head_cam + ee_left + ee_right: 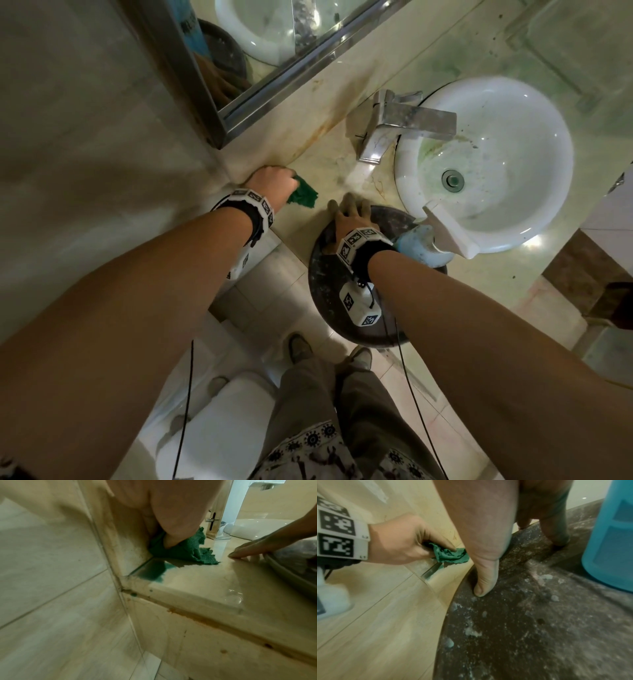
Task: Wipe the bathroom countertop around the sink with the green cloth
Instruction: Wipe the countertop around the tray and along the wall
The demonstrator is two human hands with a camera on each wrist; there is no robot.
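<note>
The green cloth (pixel 303 195) lies bunched on the beige countertop (pixel 346 171), in the left corner where the counter meets the tiled wall. My left hand (pixel 279 183) grips it with curled fingers and presses it down; the cloth (pixel 180 549) spreads out from under the hand in the left wrist view. My right hand (pixel 349 209) rests open, fingers spread, on the rim of a dark round lid (pixel 329 274), with its fingertips (pixel 240 553) touching the counter. In the right wrist view the left hand (pixel 399 540) pinches the cloth (pixel 452 556) just beyond my thumb (pixel 485 574).
A white round sink (pixel 534 113) with a chrome faucet (pixel 400 123) sits right of the hands. A blue container (pixel 423 246) stands on the dusty lid beside a white object. A mirror (pixel 260 51) hangs above; a white toilet (pixel 219 421) and my feet are below.
</note>
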